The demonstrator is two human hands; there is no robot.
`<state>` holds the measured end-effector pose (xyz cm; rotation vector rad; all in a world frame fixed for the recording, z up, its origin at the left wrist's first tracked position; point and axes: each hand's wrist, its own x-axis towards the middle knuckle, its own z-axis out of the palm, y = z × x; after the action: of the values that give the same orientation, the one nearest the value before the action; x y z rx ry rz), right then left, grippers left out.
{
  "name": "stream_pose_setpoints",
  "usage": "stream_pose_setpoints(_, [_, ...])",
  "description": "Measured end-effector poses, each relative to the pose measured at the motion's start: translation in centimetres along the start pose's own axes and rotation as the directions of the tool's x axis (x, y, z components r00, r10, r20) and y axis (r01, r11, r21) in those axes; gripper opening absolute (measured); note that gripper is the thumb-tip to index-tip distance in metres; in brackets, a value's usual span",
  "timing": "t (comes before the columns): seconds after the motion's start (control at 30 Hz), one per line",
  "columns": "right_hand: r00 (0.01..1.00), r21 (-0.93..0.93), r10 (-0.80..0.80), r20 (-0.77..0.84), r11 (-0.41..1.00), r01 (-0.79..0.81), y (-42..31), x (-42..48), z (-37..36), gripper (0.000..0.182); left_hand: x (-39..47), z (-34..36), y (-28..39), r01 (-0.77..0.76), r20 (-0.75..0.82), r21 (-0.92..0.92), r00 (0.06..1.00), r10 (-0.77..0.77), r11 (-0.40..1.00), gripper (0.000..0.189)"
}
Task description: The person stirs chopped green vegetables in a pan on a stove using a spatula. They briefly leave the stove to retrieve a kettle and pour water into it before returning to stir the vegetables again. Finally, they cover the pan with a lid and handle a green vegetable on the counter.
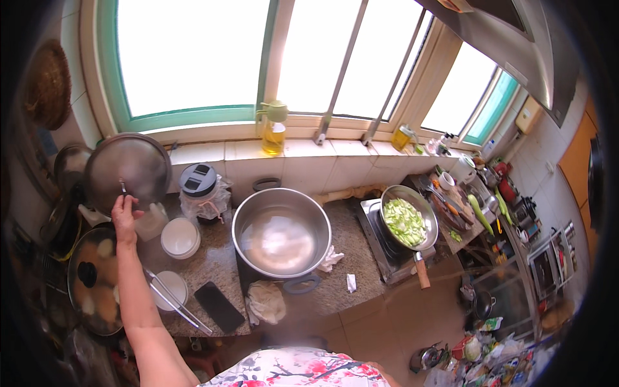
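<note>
My left hand (pixel 126 217) reaches to the left and grips the handle of a large round metal lid (pixel 140 162), which is tilted upright near the window sill. My right hand is out of view. Before me a big steel pot (pixel 282 232) holds clear liquid, with faint steam about. Right of it, a frying pan (pixel 433 217) with a wooden handle holds chopped green vegetable pieces (pixel 404 222) on a portable stove (pixel 384 256).
White bowls (pixel 180 237), metal tongs (pixel 179 302), a black phone (pixel 220 307) and a crumpled cloth (pixel 266 302) lie on the counter. A glass-lidded pan (pixel 92 305) stands at the left. Oil jugs (pixel 274 138) stand on the sill. Bags and packaging (pixel 503 358) are piled at the lower right.
</note>
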<state>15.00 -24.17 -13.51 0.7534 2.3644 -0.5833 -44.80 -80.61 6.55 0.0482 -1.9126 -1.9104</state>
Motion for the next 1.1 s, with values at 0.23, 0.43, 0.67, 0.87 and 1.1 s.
stream_pose_setpoints(0.23, [0.983,-0.028,0.045,0.177,0.999,-0.041,0.8,0.2,0.9,0.033,-2.5,2.7,8.1,-0.358,0.110,0.252,0.934,0.341,0.899,0.021])
stream_pose_setpoints(0.43, [0.994,-0.040,-0.025,0.109,0.999,0.030,3.4,2.5,0.8,0.023,-12.0,14.9,18.3,-0.633,0.289,0.105,0.758,0.585,0.767,0.016])
stream_pose_setpoints(0.67, [0.993,0.158,0.108,0.048,0.981,-0.114,13.3,4.4,0.3,0.022,-20.6,35.3,21.1,-0.519,0.566,0.146,0.742,0.360,0.842,0.020])
stream_pose_setpoints(0.87, [0.936,0.319,0.346,0.070,0.881,-0.350,24.9,1.0,1.8,0.025,-31.5,53.9,18.2,-0.657,0.818,0.176,0.512,0.263,0.733,0.024])
stream_pose_setpoints(1.1, [0.750,0.564,0.658,0.070,0.594,-0.574,31.7,-3.9,4.1,0.024,-37.7,67.3,13.5,-0.691,0.881,0.173,0.427,0.204,0.702,0.028])
